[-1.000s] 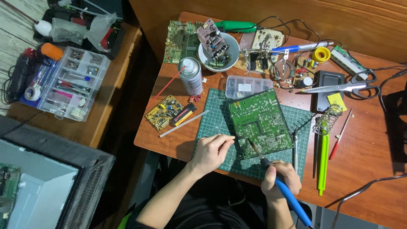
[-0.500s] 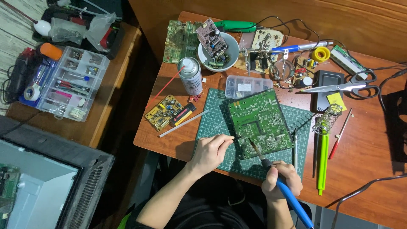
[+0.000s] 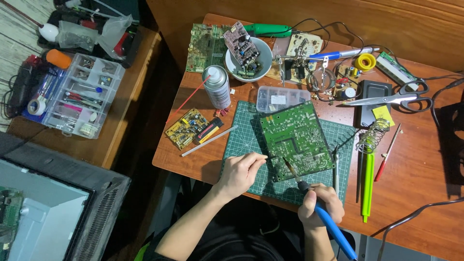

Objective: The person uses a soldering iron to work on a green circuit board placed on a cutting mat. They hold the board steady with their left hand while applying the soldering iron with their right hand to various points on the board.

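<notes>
- Head view: a green circuit board is seen lying tilted on a green cutting mat, near the front edge of a wooden table.
- The right hand is closed around the blue handle of a soldering iron; its tip is laid on the board's near edge.
- The left hand is curled, with a thin pale strand, probably solder wire, pinched between the fingertips and pointed toward the same edge of the board.
- Compared with a second ago, almost nothing is changed: both hands are kept in the same pose, and the iron's tip is only slightly shifted along the board's edge.
- From that stillness it may be judged that a joint is being heated, with steady work rather than repositioning.
- A spray can, a white bowl of parts, scissors and a coiled iron stand are left untouched around the mat.
</notes>
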